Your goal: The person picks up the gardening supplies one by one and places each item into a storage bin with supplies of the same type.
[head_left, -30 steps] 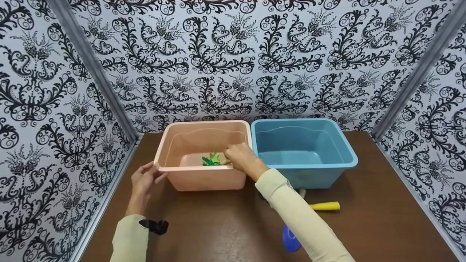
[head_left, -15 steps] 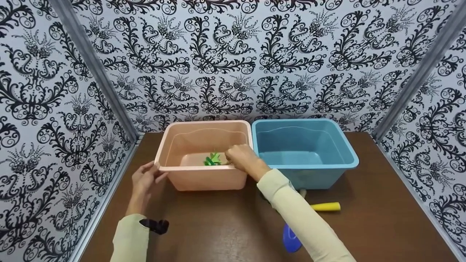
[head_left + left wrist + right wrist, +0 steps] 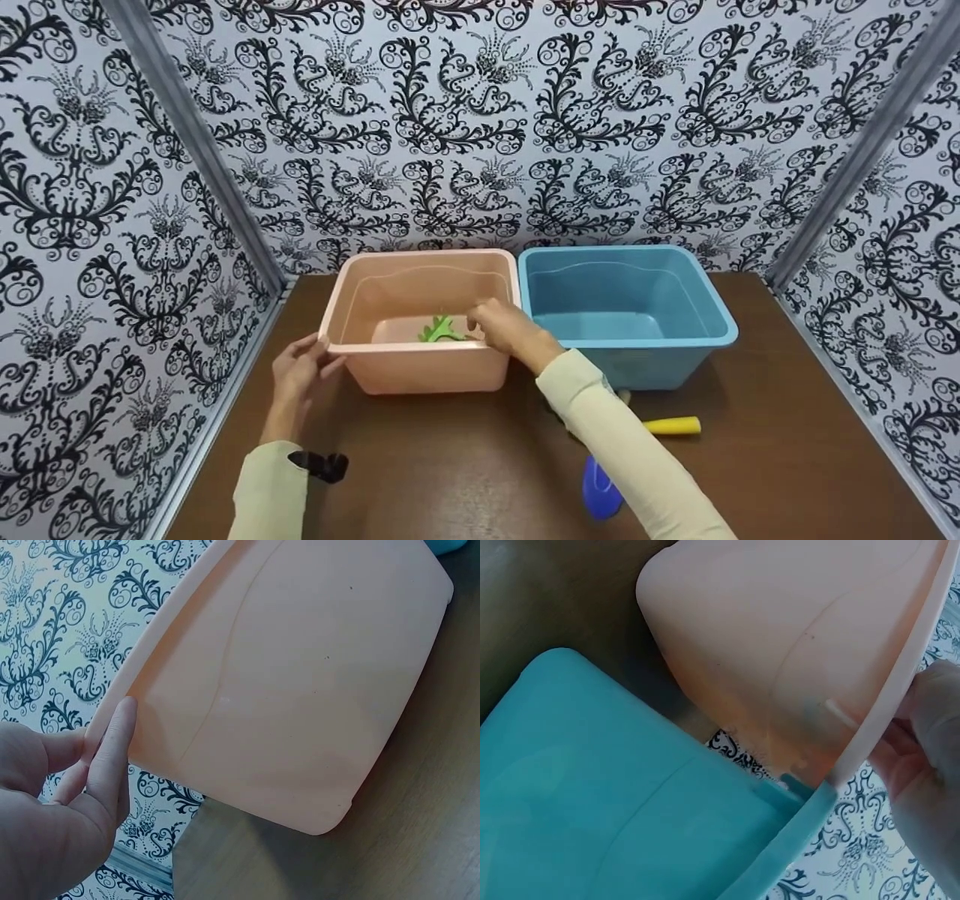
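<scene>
At the near left corner of the peach plastic bin (image 3: 420, 369), my left hand (image 3: 296, 373) pinches the rim between thumb and fingers, as the left wrist view also shows. My right hand (image 3: 506, 325) reaches over the bin's near right rim, fingers bent down inside. A light green toothed piece (image 3: 441, 330), rake-like, lies on the bin floor just left of those fingers. Its narrow end points toward them, partly behind the rim. In the right wrist view the right hand (image 3: 930, 765) is beyond the rim with its fingertips hidden, so any grip is unclear.
A blue bin (image 3: 626, 367) stands against the peach bin's right side. On the brown table (image 3: 442, 465), a yellow handle (image 3: 673, 426) and a blue rounded piece (image 3: 600, 491) show partly from under the right forearm. Patterned walls (image 3: 480, 150) enclose the back and sides.
My right hand has shifted slightly right, away from the green piece. That piece has turned, showing its light green toothed outline more fully. The left hand stays on the rim.
</scene>
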Demonstrator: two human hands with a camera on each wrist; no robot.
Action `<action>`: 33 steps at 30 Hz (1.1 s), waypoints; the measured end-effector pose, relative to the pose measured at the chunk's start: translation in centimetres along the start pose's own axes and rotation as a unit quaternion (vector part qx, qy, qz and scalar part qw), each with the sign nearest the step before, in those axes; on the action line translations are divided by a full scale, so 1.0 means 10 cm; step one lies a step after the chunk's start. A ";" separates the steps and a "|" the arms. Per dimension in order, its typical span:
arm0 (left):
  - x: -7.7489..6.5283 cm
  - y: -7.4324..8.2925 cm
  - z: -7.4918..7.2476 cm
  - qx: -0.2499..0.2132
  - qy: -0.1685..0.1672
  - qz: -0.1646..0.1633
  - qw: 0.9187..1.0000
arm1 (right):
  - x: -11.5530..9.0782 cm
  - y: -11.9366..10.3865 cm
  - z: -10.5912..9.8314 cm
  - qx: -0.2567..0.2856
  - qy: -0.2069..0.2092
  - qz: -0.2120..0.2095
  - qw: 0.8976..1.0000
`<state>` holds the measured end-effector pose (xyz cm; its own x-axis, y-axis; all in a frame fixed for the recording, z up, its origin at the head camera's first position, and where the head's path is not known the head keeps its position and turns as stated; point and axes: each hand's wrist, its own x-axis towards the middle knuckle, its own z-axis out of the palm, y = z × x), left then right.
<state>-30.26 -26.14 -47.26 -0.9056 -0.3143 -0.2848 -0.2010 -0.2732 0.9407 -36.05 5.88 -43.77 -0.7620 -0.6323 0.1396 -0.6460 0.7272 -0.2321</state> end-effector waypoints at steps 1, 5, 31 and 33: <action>0.00 0.00 0.00 -0.001 0.000 0.000 1.000 | -0.01 0.02 0.00 -0.001 0.013 -0.007 1.000; 0.01 -0.01 0.00 0.001 -0.001 -0.001 1.000 | -0.07 0.10 -0.01 -0.018 0.086 -0.037 0.995; 0.01 -0.01 -0.08 0.002 -0.031 -0.023 0.999 | -0.62 0.61 -0.10 0.135 0.321 0.052 0.936; -0.01 -0.01 -0.06 0.001 -0.032 -0.013 0.999 | -0.68 0.66 -0.13 0.143 0.329 0.057 0.932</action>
<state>-29.98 -26.63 -47.45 -0.9217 -0.2491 -0.2973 -0.2260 -0.2780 0.9336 -35.15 15.32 -45.02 -0.7484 -0.1866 0.6364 -0.5924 0.6194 -0.5151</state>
